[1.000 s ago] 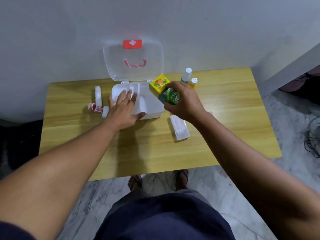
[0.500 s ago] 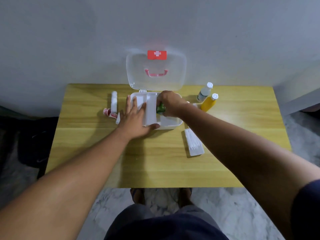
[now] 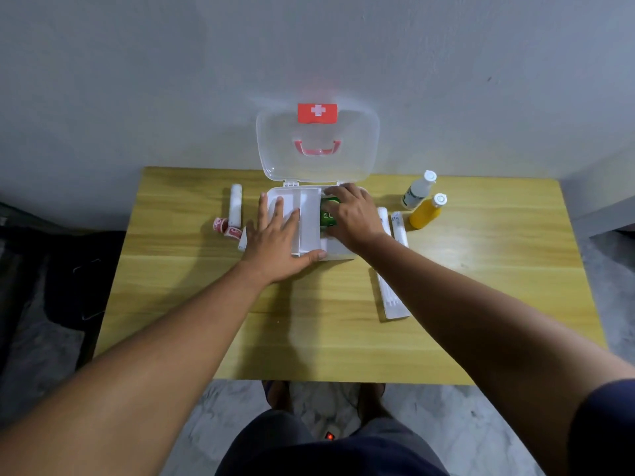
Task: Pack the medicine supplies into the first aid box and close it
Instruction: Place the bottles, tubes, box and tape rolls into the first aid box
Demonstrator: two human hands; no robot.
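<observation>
The setting looks like a plain room in a home: a small wood-grain counter [image 3: 309,331] stands pushed against a bare grey painted wall [image 3: 171,80], on a marbled tile floor [image 3: 446,431], with the person's sandalled feet [image 3: 278,395] just under the counter's near edge.

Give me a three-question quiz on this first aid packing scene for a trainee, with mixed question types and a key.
1. True or false: the lid of the first aid box is shut.
2. Multiple choice: the right hand is on which item inside the box? A) the yellow bottle B) the green item C) the white bottle
3. Fill in: the left hand lies flat over the box's ____ side.

Key: 1 false, the lid stands open; 2 B; 3 left.
</observation>
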